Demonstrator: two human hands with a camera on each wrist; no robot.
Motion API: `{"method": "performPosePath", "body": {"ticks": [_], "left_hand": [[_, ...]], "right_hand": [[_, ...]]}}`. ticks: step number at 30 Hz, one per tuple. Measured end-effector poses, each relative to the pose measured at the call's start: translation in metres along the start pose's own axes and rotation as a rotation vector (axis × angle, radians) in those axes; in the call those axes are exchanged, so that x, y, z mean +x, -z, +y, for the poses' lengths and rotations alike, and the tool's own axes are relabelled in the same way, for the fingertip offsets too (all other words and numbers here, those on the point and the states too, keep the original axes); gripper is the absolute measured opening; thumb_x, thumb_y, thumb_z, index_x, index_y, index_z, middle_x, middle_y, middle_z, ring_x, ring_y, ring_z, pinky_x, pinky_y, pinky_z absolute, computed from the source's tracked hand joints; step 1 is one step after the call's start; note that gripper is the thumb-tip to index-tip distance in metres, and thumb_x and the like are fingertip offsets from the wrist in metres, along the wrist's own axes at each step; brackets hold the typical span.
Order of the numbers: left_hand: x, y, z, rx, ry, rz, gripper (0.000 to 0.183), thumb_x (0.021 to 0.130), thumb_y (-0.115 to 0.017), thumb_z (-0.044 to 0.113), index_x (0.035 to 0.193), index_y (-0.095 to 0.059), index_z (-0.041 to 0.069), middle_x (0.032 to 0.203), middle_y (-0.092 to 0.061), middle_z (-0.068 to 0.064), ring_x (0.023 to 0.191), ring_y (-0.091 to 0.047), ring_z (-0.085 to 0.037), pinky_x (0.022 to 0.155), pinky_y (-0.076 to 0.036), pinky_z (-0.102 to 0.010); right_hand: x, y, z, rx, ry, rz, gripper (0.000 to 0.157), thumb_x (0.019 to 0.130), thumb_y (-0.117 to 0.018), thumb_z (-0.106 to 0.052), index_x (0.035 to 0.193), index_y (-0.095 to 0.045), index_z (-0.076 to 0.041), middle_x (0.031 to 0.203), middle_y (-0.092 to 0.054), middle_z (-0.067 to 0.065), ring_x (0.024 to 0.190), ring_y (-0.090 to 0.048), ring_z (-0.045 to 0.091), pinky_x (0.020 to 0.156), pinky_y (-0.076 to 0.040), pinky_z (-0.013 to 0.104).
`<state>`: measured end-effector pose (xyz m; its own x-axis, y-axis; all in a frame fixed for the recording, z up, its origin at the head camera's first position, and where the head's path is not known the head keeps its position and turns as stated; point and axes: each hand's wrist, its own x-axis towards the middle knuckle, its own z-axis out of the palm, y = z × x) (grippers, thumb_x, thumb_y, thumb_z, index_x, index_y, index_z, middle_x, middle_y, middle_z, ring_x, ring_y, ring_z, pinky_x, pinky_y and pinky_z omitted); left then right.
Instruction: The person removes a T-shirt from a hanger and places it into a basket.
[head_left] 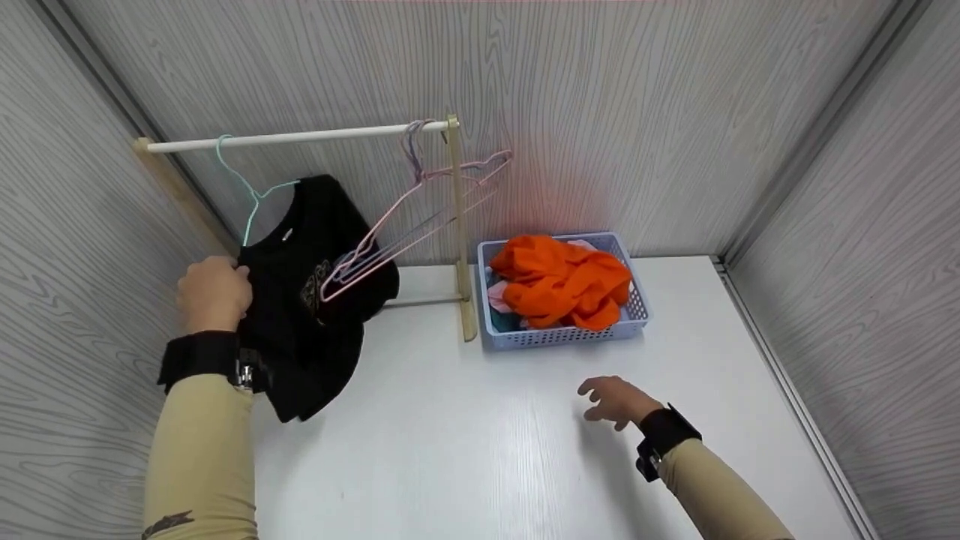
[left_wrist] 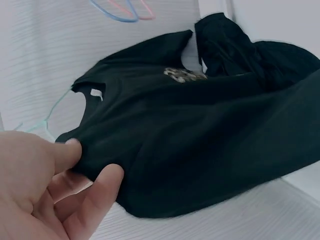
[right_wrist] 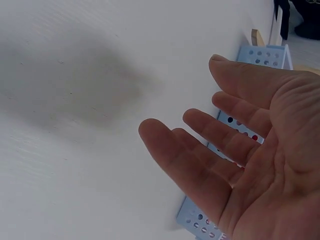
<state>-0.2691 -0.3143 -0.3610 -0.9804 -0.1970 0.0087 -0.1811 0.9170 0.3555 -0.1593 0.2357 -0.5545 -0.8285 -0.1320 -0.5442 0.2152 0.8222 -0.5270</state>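
Observation:
A black T-shirt (head_left: pixel 300 292) with a small chest print hangs on a mint-green hanger (head_left: pixel 256 196), hooked over the white rail at its left end. My left hand (head_left: pixel 216 292) pinches the shirt's shoulder beside the neckline; in the left wrist view the thumb and fingers (left_wrist: pixel 102 192) are at the cloth's edge. Over the white tabletop, in front of the basket, my right hand (head_left: pixel 616 400) hovers with relaxed, spread fingers and holds nothing. The right wrist view shows its bare palm (right_wrist: pixel 280 165).
Several pink and blue hangers (head_left: pixel 375 232) hang together near the rail's right post (head_left: pixel 459 225). To the right of the rack, against the back wall, stands a blue perforated basket (head_left: pixel 566 339) holding an orange cloth (head_left: pixel 562 281) and other fabrics. Grey wood-grain walls surround the table.

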Motion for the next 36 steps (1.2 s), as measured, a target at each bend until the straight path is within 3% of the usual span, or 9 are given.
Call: {"method": "performPosePath", "body": {"ticks": [7, 11, 14, 17, 20, 25, 30, 36], "left_hand": [[-0.006, 0.013, 0.0, -0.015, -0.006, 0.082, 0.043, 0.104, -0.035, 0.018, 0.135, -0.05, -0.008, 0.129, -0.052, -0.037, 0.113, -0.05, -0.057, 0.095, -0.045, -0.061], [-0.012, 0.024, 0.0, -0.055, -0.055, 0.189, 0.041, 0.103, -0.038, 0.016, 0.133, -0.051, -0.009, 0.131, -0.052, -0.036, 0.115, -0.05, -0.057, 0.1, -0.04, -0.064], [-0.018, 0.03, -0.003, -0.073, -0.094, 0.265, 0.038, 0.103, -0.04, 0.014, 0.131, -0.053, -0.008, 0.125, -0.056, -0.036, 0.109, -0.054, -0.057, 0.095, -0.041, -0.065], [-0.025, 0.033, -0.01, -0.072, -0.116, 0.291, 0.038, 0.102, -0.039, 0.014, 0.131, -0.051, -0.009, 0.116, -0.058, -0.039, 0.099, -0.056, -0.058, 0.087, -0.043, -0.067], [-0.033, 0.032, -0.022, -0.047, -0.142, 0.272, 0.038, 0.103, -0.037, 0.014, 0.131, -0.047, -0.009, 0.107, -0.058, -0.041, 0.089, -0.057, -0.058, 0.08, -0.042, -0.067], [-0.048, 0.024, -0.05, 0.002, -0.188, 0.207, 0.037, 0.104, -0.036, 0.012, 0.135, -0.043, -0.006, 0.107, -0.057, -0.041, 0.085, -0.057, -0.057, 0.078, -0.042, -0.067], [-0.066, 0.013, -0.083, 0.051, -0.195, 0.136, 0.03, 0.103, -0.039, 0.011, 0.129, -0.046, -0.003, 0.094, -0.061, -0.036, 0.069, -0.058, -0.045, 0.066, -0.043, -0.056], [-0.083, 0.004, -0.119, 0.095, -0.163, 0.026, 0.027, 0.102, -0.041, 0.01, 0.126, -0.049, -0.003, 0.11, -0.058, -0.037, 0.09, -0.058, -0.054, 0.079, -0.044, -0.063]], "right_hand": [[-0.001, -0.005, -0.001, 0.006, -0.004, -0.02, 0.048, 0.086, -0.072, -0.009, 0.132, -0.055, -0.005, 0.131, -0.057, 0.025, 0.102, -0.064, 0.033, 0.061, -0.06, 0.042], [-0.002, -0.006, -0.003, 0.013, -0.003, -0.026, 0.048, 0.087, -0.071, -0.008, 0.132, -0.055, -0.005, 0.131, -0.057, 0.025, 0.104, -0.064, 0.034, 0.06, -0.06, 0.042], [-0.002, -0.007, -0.003, 0.012, -0.002, -0.03, 0.048, 0.087, -0.071, -0.008, 0.132, -0.055, -0.004, 0.13, -0.058, 0.025, 0.105, -0.064, 0.034, 0.061, -0.06, 0.042], [-0.003, -0.009, -0.003, 0.007, 0.0, -0.029, 0.047, 0.087, -0.071, -0.008, 0.131, -0.056, -0.005, 0.129, -0.059, 0.024, 0.104, -0.065, 0.032, 0.061, -0.06, 0.042], [-0.002, -0.012, -0.002, 0.009, 0.006, -0.028, 0.046, 0.087, -0.071, -0.008, 0.131, -0.056, -0.005, 0.128, -0.06, 0.023, 0.102, -0.066, 0.029, 0.061, -0.06, 0.041], [-0.002, -0.014, 0.0, 0.025, 0.004, -0.034, 0.046, 0.087, -0.07, -0.008, 0.131, -0.056, -0.006, 0.128, -0.059, 0.024, 0.1, -0.067, 0.028, 0.062, -0.06, 0.042], [-0.001, -0.015, 0.0, 0.017, -0.004, -0.043, 0.046, 0.087, -0.069, -0.008, 0.131, -0.056, -0.006, 0.127, -0.059, 0.024, 0.099, -0.066, 0.027, 0.062, -0.06, 0.042], [-0.001, -0.015, -0.002, 0.001, -0.003, -0.049, 0.045, 0.088, -0.069, -0.009, 0.131, -0.057, -0.007, 0.125, -0.06, 0.021, 0.098, -0.066, 0.026, 0.062, -0.06, 0.042]]}}
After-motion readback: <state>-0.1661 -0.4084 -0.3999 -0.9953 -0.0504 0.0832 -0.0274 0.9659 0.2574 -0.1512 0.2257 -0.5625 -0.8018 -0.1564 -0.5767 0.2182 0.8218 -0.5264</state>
